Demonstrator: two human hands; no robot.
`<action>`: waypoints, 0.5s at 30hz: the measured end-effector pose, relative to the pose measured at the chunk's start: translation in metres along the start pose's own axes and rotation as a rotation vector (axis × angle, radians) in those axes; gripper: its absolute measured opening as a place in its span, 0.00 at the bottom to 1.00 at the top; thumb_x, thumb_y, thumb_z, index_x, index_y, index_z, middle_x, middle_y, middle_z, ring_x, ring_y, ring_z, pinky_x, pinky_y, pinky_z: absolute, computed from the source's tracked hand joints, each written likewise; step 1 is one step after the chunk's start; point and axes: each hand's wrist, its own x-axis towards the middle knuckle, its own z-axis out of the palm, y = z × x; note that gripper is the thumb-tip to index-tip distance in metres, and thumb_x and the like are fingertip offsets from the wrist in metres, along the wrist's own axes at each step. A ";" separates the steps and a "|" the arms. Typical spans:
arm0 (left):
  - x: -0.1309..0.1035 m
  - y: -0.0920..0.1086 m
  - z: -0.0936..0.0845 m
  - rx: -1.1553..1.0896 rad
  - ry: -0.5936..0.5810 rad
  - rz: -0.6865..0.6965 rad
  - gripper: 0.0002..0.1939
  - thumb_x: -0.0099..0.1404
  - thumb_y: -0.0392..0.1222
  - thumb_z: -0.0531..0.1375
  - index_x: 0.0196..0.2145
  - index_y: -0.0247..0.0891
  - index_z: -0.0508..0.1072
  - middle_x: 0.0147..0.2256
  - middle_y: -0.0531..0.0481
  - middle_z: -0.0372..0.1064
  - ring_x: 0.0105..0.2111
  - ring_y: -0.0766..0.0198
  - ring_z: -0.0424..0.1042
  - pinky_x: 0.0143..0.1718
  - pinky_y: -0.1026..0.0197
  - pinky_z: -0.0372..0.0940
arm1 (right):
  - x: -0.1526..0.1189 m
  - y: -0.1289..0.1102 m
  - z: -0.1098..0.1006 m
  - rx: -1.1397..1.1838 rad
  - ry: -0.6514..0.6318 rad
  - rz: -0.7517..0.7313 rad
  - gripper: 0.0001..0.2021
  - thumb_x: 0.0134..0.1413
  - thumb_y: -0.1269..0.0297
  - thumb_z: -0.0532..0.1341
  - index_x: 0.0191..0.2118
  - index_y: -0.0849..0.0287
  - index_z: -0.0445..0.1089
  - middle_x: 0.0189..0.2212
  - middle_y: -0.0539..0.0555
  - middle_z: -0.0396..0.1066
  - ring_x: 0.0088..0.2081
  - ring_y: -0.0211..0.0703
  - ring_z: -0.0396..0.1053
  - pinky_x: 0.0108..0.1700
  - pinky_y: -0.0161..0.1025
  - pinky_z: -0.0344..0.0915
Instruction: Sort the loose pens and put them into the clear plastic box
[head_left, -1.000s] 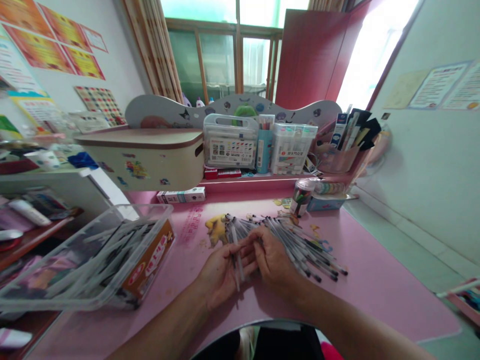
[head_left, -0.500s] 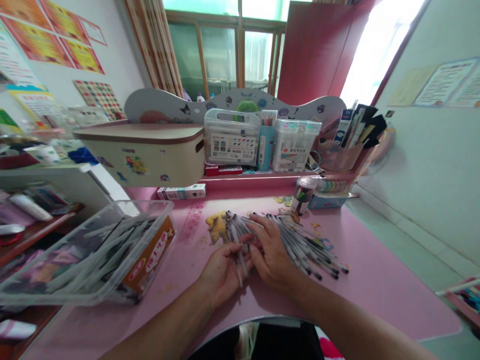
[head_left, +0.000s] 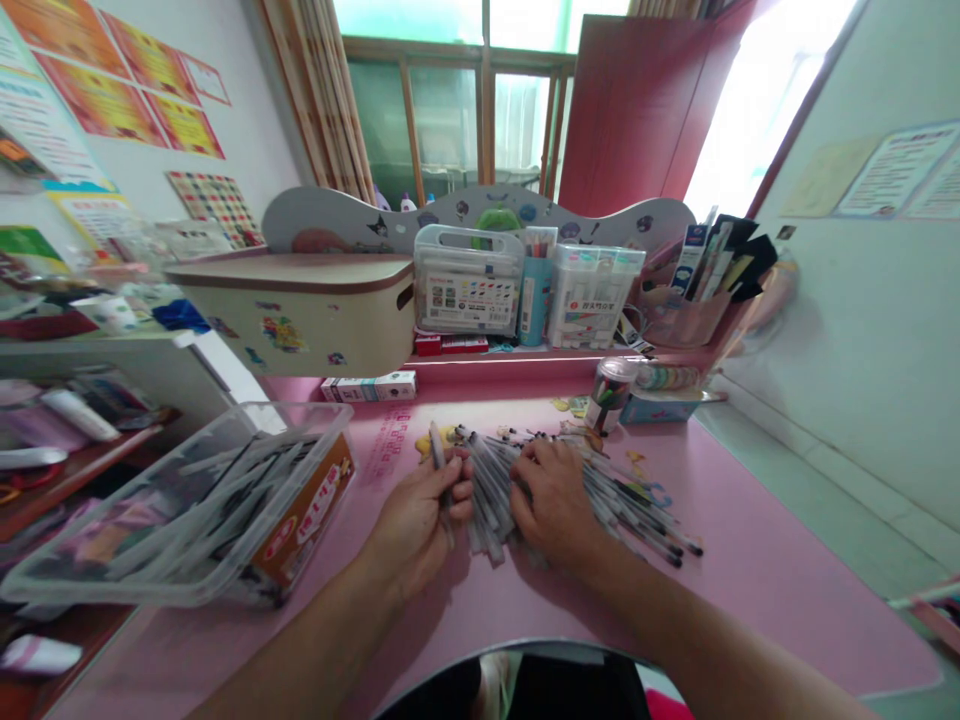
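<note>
On our far left, the clear bin (head_left: pixel 112 598) on the table (head_left: pixel 465 615) holds a heap of pens (head_left: pixel 251 490), with a brown-and-white box (head_left: pixel 313 520) at its right side. Behind it, the cream storage box (head_left: pixel 307 325) sits above a narrow white carton (head_left: pixel 369 387).

Our left hand (head_left: pixel 416 515) is just right of the bin, its fingers closed around a slim pen (head_left: pixel 437 448) that stands up above them, tilted, over the table. Between our 2 hands lie the loose pens (head_left: pixel 491 495), fanned out in a pile that runs on under and beyond our right hand (head_left: pixel 555 500). The right hand rests on that pile with its fingers bent down into it; we cannot tell whether they grip any.

Behind the pile, the raised shelf (head_left: pixel 510 370) carries a clear handled case (head_left: pixel 469 295), a blue pencil tube (head_left: pixel 535 300) and a marker case (head_left: pixel 595 300). Farther right, we have a clear jar (head_left: pixel 609 395) on the table, beside a blue box (head_left: pixel 660 408) with tape rolls (head_left: pixel 666 377) on top, and a pink holder (head_left: pixel 684 322) behind, full of stationery.
</note>
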 end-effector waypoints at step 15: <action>-0.071 0.110 -0.025 1.477 -0.121 0.644 0.16 0.63 0.50 0.61 0.47 0.46 0.77 0.41 0.46 0.75 0.41 0.53 0.72 0.42 0.57 0.67 | 0.001 -0.014 -0.014 -0.250 -0.274 0.049 0.08 0.62 0.63 0.60 0.40 0.60 0.75 0.46 0.63 0.71 0.49 0.58 0.62 0.51 0.52 0.53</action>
